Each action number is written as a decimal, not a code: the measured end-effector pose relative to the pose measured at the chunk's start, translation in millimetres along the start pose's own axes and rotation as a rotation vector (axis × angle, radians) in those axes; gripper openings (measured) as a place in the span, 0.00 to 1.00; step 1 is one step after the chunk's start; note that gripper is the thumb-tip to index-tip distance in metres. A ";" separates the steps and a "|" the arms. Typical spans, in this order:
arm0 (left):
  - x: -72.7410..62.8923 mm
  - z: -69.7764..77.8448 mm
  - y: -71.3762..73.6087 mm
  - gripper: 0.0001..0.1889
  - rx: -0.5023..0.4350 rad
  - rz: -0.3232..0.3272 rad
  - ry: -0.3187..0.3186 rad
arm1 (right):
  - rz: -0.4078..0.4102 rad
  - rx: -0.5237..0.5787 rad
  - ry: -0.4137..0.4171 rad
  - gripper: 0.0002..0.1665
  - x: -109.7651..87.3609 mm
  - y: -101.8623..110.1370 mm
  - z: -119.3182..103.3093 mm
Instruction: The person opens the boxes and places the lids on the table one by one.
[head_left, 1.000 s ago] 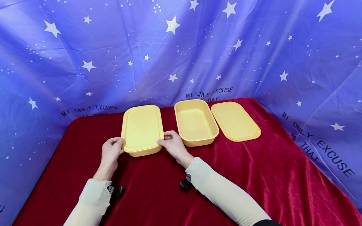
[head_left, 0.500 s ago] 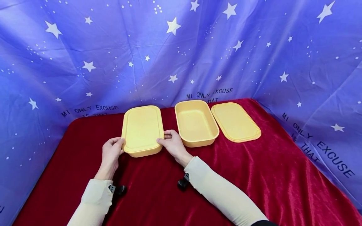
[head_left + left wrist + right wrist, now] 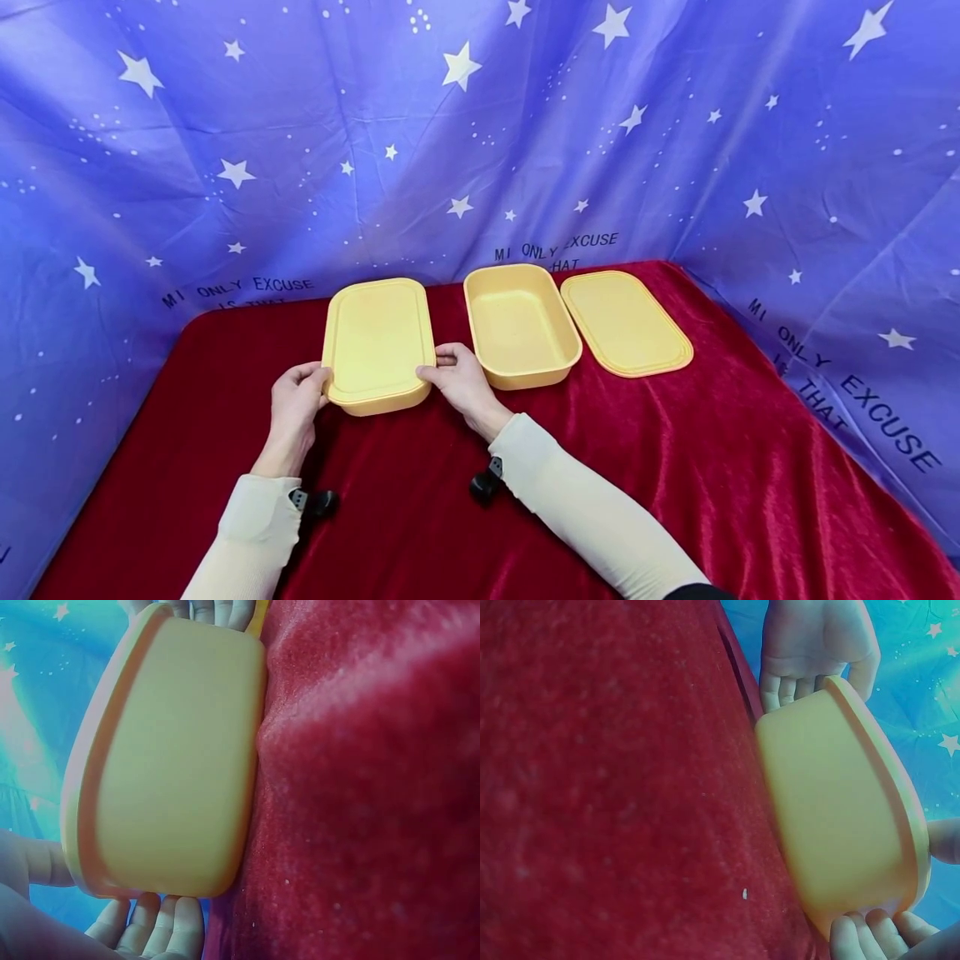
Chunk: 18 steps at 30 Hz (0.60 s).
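Note:
A yellow rectangular food container (image 3: 378,408) with its flat lid (image 3: 378,342) on top sits at the left of the table. My left hand (image 3: 295,406) holds its near left corner, thumb at the lid's rim. On the opposite side, my right hand (image 3: 467,383) grips the near right corner the same way. Both wrist views show the container's smooth front wall (image 3: 169,757), with fingertips (image 3: 859,934) against the sides below the rim. The container's base is at the red cloth. What is inside it is hidden by the lid.
Right of my right hand stands an uncovered yellow container (image 3: 521,375) with nothing visible inside. Beside it, a loose yellow lid (image 3: 626,323) lies flat on the red velvet tablecloth (image 3: 600,467). A blue star-patterned curtain (image 3: 360,125) hangs behind the table.

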<state>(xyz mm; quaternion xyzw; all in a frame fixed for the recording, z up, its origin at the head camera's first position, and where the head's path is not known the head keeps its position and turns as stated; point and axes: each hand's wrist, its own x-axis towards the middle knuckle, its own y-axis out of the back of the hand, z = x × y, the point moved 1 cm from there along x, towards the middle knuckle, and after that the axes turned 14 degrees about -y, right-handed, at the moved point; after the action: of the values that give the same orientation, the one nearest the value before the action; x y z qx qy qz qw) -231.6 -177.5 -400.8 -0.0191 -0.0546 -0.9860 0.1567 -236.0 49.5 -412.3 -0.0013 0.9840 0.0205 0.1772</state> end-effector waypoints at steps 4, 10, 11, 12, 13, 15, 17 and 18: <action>1.2 -0.1 -2.7 0.17 0.001 0.002 -0.008 | 0.001 0.002 0.007 0.26 0.7 1.4 -0.1; 2.3 -1.6 -2.6 0.17 0.009 0.001 -0.010 | -0.008 0.008 0.011 0.26 2.1 1.1 -0.3; 2.2 -1.6 -2.4 0.17 0.011 0.002 -0.012 | -0.008 0.010 0.009 0.25 2.5 0.8 -0.2; 1.9 -1.5 -2.4 0.17 0.013 0.003 -0.014 | -0.009 0.011 0.008 0.25 2.5 0.9 -0.3; 1.7 -1.6 -2.4 0.17 0.017 0.003 -0.016 | -0.009 0.011 0.007 0.25 2.3 0.9 -0.4; 1.1 -1.5 -1.7 0.17 0.032 0.002 -0.020 | -0.010 0.010 0.008 0.25 2.4 0.6 -0.3; 0.4 -1.0 -1.1 0.17 0.046 0.004 -0.022 | -0.014 0.010 0.011 0.25 2.1 0.3 -0.5; 0.2 -0.9 -0.8 0.18 0.053 0.004 -0.023 | -0.017 0.010 0.015 0.25 1.8 0.1 -0.5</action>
<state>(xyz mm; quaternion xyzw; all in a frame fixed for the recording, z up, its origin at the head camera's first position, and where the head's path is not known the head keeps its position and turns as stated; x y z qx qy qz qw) -232.1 -176.9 -401.7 -0.0265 -0.0825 -0.9835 0.1587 -237.9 49.6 -412.5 -0.0088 0.9853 0.0143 0.1699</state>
